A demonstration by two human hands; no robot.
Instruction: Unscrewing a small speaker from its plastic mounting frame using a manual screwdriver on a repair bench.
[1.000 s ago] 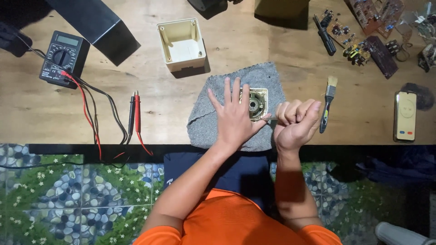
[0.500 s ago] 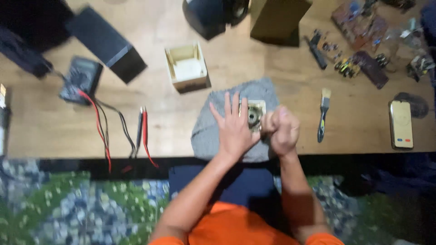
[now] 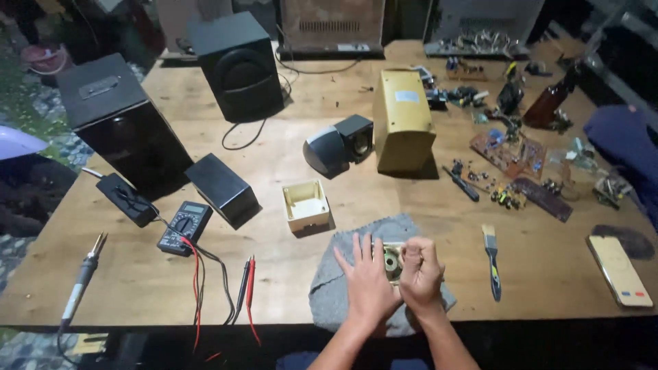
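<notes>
A small speaker driver (image 3: 393,261) in a cream square frame lies on a grey cloth (image 3: 336,284) near the table's front edge. My left hand (image 3: 367,281) rests flat on the cloth with spread fingers, pressing against the driver's left side. My right hand (image 3: 421,270) is curled into a loose fist over the driver's right side; whatever it grips is hidden by the fingers. A cream open box (image 3: 306,204), the empty speaker housing, stands just behind the cloth.
On the wooden table (image 3: 548,274): a paintbrush (image 3: 491,260) and phone (image 3: 620,270) to the right, multimeter (image 3: 184,226) with red and black probes (image 3: 247,288) and soldering iron (image 3: 82,281) left, black speakers (image 3: 236,65), a yellow box (image 3: 403,123), circuit boards (image 3: 510,154) behind.
The view has tilted up and pulled back, showing much more of the table. My right hand has moved left onto the driver; the left hand stays flat on the cloth.
</notes>
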